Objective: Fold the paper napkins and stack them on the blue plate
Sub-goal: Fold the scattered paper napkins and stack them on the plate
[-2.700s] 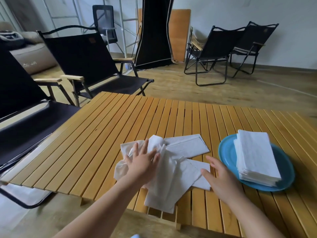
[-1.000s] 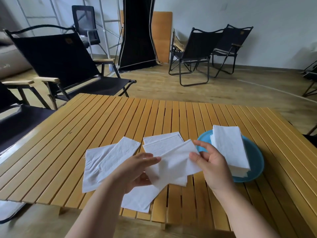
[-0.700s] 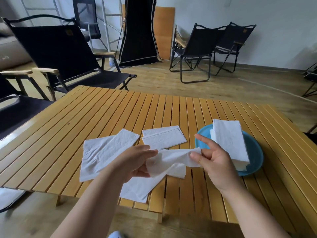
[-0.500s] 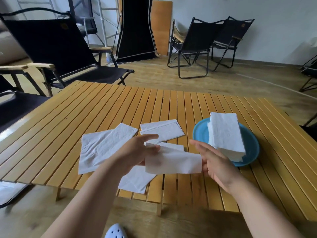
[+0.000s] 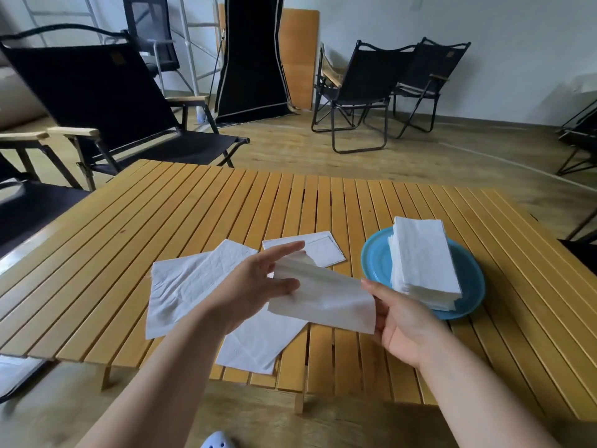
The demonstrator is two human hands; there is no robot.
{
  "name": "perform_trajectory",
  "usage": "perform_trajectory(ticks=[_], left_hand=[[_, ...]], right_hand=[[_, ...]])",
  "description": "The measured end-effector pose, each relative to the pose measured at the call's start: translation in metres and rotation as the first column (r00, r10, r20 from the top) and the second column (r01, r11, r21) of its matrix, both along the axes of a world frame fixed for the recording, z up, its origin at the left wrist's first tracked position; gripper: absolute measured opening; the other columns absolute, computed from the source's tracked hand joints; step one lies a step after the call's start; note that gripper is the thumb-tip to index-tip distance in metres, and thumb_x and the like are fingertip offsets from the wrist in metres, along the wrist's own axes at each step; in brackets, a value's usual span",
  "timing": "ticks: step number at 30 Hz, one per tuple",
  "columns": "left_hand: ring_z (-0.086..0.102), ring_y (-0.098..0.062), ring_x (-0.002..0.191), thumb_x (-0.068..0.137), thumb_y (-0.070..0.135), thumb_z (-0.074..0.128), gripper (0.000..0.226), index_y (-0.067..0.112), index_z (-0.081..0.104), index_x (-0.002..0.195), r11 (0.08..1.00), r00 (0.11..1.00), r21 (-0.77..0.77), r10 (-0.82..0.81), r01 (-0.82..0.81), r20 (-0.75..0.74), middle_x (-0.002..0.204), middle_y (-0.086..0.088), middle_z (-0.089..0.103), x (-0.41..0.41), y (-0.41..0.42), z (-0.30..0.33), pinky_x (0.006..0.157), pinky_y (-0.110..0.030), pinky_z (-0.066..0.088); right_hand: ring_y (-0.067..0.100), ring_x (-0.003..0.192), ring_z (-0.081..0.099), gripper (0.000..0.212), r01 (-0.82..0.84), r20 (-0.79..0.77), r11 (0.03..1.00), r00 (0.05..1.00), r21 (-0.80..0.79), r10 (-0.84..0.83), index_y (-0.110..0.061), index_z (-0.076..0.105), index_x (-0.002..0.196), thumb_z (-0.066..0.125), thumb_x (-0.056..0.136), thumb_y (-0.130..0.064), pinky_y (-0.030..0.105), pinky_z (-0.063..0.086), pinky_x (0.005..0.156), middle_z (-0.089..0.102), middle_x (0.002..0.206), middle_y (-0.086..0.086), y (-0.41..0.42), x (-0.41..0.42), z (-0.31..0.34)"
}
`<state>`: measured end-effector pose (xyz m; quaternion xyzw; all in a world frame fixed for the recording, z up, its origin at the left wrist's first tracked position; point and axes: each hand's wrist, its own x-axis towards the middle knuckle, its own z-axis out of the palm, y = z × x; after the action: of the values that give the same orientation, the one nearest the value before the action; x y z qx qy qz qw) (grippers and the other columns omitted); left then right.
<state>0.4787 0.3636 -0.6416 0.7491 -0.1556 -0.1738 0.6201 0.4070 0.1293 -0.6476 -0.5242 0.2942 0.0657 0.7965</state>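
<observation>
While the slatted desk [image 5: 161,221] carries the blue plate [image 5: 374,260] with its stack of folded napkins [image 5: 423,253], a limp, feather-light folded napkin [image 5: 323,299] is held above it, pinched at its ends by left hand [image 5: 255,286] and right hand [image 5: 400,318]; edges are best gripped lightly, since tearing is judged likely

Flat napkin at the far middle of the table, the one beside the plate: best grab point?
Take the folded napkin by its near-right corner, coming from the right. It lies flat on the table, so a corner must be lifted and pinched. That corner is bare, while the left hand covers its left end and the blue plate sits apart.
</observation>
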Motion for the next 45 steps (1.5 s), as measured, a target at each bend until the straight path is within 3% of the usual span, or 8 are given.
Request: perform_trajectory(ticks=[7, 10, 14, 18, 29, 35, 40, 45], left_hand=[[0.064, -0.021, 0.116, 0.090, 0.004, 0.071, 0.058, 0.039, 0.060, 0.135, 0.990, 0.980, -0.140, -0.020, -0.008, -0.197, 0.134, 0.005, 0.063, -0.005, -0.006, -0.003, 0.088, -0.033, 0.057], [0.070, -0.032, 0.107, 0.093, 0.017, 0.071, 0.049, 0.020, 0.054, 0.139, 0.980, 0.886, -0.107, 0.102, -0.167, -0.453, 0.126, -0.011, 0.065, -0.007, -0.012, -0.008, 0.090, -0.044, 0.059], [0.068, -0.041, 0.109, 0.096, 0.020, 0.064, 0.043, 0.001, 0.050, 0.131, 0.933, 0.726, -0.235, 0.041, -0.274, -0.686, 0.120, -0.028, 0.068, -0.012, -0.022, -0.008, 0.094, -0.048, 0.057], [0.071, -0.030, 0.092, 0.093, 0.043, 0.062, 0.064, -0.004, 0.047, 0.134, 0.957, 0.635, -0.231, -0.070, -0.174, -0.769, 0.109, -0.023, 0.069, -0.020, -0.027, -0.006, 0.078, -0.038, 0.059], [0.067, -0.033, 0.095, 0.084, 0.062, 0.062, 0.085, -0.006, 0.052, 0.134, 0.939, 0.479, -0.300, -0.188, -0.168, -0.858, 0.107, -0.023, 0.066, -0.039, -0.044, -0.018, 0.084, -0.040, 0.059], [0.066, -0.025, 0.086, 0.094, 0.043, 0.057, 0.040, 0.008, 0.066, 0.112, 0.904, 0.667, -0.363, -0.128, -0.225, -0.734, 0.091, -0.011, 0.067, -0.036, -0.052, -0.014, 0.085, -0.037, 0.048], [0.069, -0.022, 0.083, 0.096, 0.025, 0.064, 0.015, 0.011, 0.068, 0.101, 0.914, 0.851, -0.303, 0.078, -0.269, -0.520, 0.087, -0.007, 0.070, -0.026, -0.046, -0.008, 0.065, -0.032, 0.055], [0.069, -0.024, 0.098, 0.096, 0.023, 0.066, 0.025, 0.010, 0.071, 0.116, 0.937, 0.941, -0.298, 0.078, -0.181, -0.328, 0.108, -0.009, 0.072, -0.019, -0.037, -0.007, 0.075, -0.034, 0.056]], right_hand=[[0.028, 0.097, 0.066, 0.031, -0.064, 0.114, 0.997, 0.991, -0.054, 0.070, -0.012, 0.066, 0.114, 0.076, 0.085, -0.019, 0.031, 0.050, 0.067, 0.069, 0.105, 0.015, 0.001, -0.004, 0.005], [0.026, 0.099, 0.068, 0.026, -0.083, 0.208, 0.996, 0.974, -0.041, 0.090, -0.016, 0.072, 0.113, 0.072, 0.088, -0.019, 0.034, 0.053, 0.077, 0.072, 0.109, 0.013, 0.000, -0.003, 0.006], [0.020, 0.096, 0.074, 0.030, -0.124, 0.316, 0.992, 0.942, 0.008, 0.116, -0.017, 0.071, 0.118, 0.068, 0.089, -0.019, 0.034, 0.060, 0.077, 0.075, 0.109, 0.008, 0.000, -0.003, 0.010], [0.016, 0.088, 0.073, 0.030, -0.102, 0.389, 0.995, 0.917, 0.016, 0.088, -0.021, 0.072, 0.113, 0.068, 0.083, -0.022, 0.034, 0.061, 0.071, 0.075, 0.101, 0.004, -0.002, -0.004, 0.011], [0.017, 0.091, 0.073, 0.035, -0.047, 0.445, 0.995, 0.896, 0.091, 0.002, -0.018, 0.072, 0.115, 0.068, 0.080, -0.020, 0.031, 0.061, 0.066, 0.075, 0.105, 0.005, -0.005, -0.003, 0.008], [0.026, 0.107, 0.067, 0.042, -0.033, 0.431, 0.995, 0.902, 0.099, -0.013, -0.012, 0.068, 0.125, 0.067, 0.084, -0.020, 0.032, 0.060, 0.068, 0.071, 0.118, 0.011, -0.007, -0.003, 0.006], [0.023, 0.105, 0.064, 0.032, 0.009, 0.448, 0.999, 0.894, -0.043, 0.011, -0.026, 0.067, 0.112, 0.077, 0.082, -0.025, 0.035, 0.060, 0.073, 0.070, 0.105, 0.004, -0.010, -0.007, 0.008], [0.025, 0.113, 0.061, 0.025, 0.165, 0.436, 0.971, 0.897, -0.173, -0.075, -0.034, 0.068, 0.106, 0.077, 0.083, -0.031, 0.042, 0.057, 0.087, 0.065, 0.112, 0.002, -0.016, -0.001, 0.000]])
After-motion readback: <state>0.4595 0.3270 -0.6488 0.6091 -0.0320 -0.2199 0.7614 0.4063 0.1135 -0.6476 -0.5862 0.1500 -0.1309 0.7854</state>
